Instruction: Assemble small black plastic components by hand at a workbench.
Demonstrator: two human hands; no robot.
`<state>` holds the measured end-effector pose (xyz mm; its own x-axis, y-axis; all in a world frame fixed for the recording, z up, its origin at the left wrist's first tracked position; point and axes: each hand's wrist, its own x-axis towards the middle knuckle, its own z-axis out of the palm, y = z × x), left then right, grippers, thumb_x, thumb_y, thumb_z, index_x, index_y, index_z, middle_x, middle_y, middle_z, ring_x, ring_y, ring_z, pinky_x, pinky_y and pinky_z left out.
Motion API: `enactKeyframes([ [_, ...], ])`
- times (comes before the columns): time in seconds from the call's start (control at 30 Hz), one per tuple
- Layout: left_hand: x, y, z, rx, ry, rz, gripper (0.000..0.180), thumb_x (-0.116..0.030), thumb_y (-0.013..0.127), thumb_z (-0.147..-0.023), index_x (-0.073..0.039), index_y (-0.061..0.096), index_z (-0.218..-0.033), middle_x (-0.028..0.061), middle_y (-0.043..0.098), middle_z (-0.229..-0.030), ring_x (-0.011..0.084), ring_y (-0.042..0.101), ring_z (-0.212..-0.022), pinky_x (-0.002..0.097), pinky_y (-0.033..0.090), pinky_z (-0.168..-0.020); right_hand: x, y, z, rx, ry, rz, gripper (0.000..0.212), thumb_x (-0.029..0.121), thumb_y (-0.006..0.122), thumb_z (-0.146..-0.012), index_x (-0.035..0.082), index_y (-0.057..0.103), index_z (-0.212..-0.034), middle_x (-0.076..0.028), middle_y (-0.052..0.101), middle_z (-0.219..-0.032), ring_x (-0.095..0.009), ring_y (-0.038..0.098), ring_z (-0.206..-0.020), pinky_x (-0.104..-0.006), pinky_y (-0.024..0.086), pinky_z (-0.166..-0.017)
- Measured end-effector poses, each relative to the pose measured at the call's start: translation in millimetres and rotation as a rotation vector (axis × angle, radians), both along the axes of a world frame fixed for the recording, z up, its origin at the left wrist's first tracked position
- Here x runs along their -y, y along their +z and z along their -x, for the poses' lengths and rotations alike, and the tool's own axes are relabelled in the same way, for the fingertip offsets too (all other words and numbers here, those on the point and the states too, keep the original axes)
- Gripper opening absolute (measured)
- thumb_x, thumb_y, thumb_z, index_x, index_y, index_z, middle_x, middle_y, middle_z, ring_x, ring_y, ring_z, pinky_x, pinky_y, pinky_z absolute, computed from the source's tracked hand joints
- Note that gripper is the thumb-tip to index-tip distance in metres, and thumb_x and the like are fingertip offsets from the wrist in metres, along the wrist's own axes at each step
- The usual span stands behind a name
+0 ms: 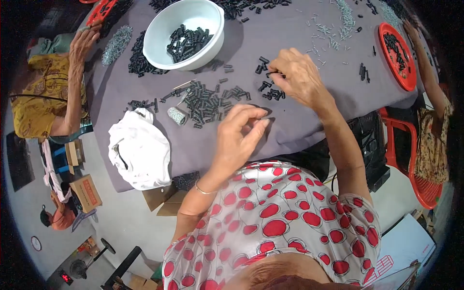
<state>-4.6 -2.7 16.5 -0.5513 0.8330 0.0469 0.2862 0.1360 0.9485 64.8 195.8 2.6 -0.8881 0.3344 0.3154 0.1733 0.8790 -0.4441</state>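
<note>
My left hand (239, 137) is held over the near part of the cloth with thumb and forefinger curled into a pinch; whatever sits between the tips is too small to make out. Farther right, my right hand (298, 79) reaches down to a small group of black plastic pieces (274, 93), its thumb and fingers closed at a short black plastic piece (270, 74). Left of my hands lies a loose heap of small black cylindrical pieces (205, 104). Beside that heap, a small cup (177, 116) of tiny silvery pieces lies tipped over.
A white basin (183, 36) holding black pieces stands at the far left. A white cloth (140, 150) lies bunched at the table's near-left edge. Silvery screws (345, 21) are scattered at the far right, near a red tray (397, 55). Co-workers' arms (72, 92) reach in from both sides.
</note>
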Motion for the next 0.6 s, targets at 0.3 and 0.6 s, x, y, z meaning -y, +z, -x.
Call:
enactKeyframes([
  [0.3,4.8,-1.4,7.2,0.565,0.087,-0.075,0.018,-0.012,0.061,-0.089,0.001,0.062,-0.102,0.0049,0.065,-0.088,0.0082,0.058,-0.072,0.0210,0.047,-0.066,20.8,17.9,-14.9,-0.165,0.136,0.042,0.011,0.012,0.067,-0.069,0.010,0.061,-0.079,-0.002,0.058,-0.080,-0.022,0.054,-0.079,-0.0350,0.037,-0.071],
  [0.6,0.2,-6.9,8.8,0.864,-0.064,-0.120,0.023,-0.017,0.058,-0.092,0.004,0.062,-0.098,0.0076,0.064,-0.084,0.0111,0.060,-0.071,0.0225,0.049,-0.062,46.9,31.9,-34.1,-0.242,0.292,-0.119,0.024,0.014,0.068,-0.065,0.010,0.059,-0.087,-0.003,0.057,-0.085,-0.024,0.054,-0.081,-0.0379,0.038,-0.076],
])
